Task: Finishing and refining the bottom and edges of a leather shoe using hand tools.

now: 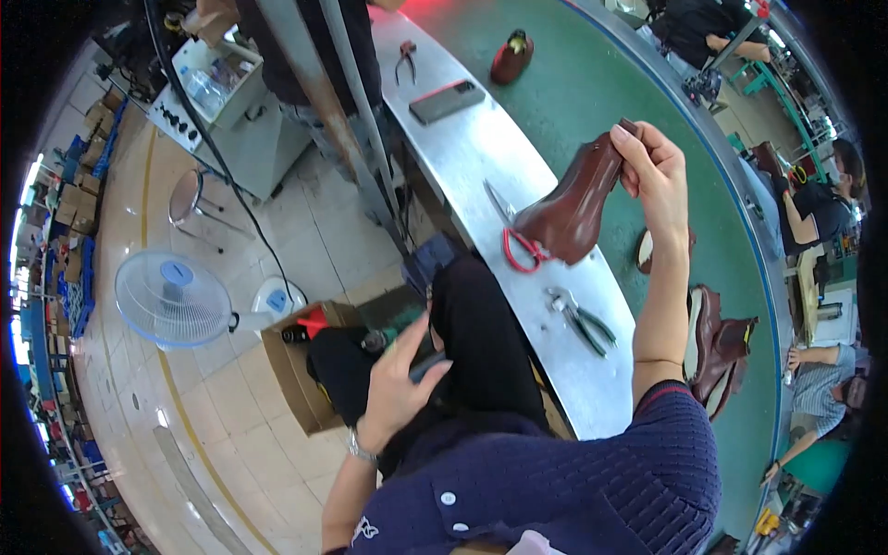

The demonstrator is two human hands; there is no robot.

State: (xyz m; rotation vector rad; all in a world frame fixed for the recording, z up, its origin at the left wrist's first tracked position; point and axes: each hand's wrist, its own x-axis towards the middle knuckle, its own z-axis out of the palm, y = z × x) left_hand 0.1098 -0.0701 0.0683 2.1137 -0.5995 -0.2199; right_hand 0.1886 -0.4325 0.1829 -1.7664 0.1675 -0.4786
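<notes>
My right hand (659, 174) is raised over the metal bench ledge, pinching the top of a glossy brown ankle boot (578, 208) whose toe points down. Beneath the boot's toe lies a pair of red-handled scissors (524, 252), partly covered by it. Closer to me rest pliers with green handles (583, 322). By my dark-clad knee, my left hand (396, 384) is closed, with a dark grey piece (427, 363) between thumb and fingers; its kind is not clear.
A phone (447, 102) and pincers (405, 63) lie farther along the ledge (462, 153). More brown boots (712, 347) stand on the green belt (638, 120). To my left are a cardboard box (319, 407), a fan (176, 298) and a stool (187, 194). Other people work nearby.
</notes>
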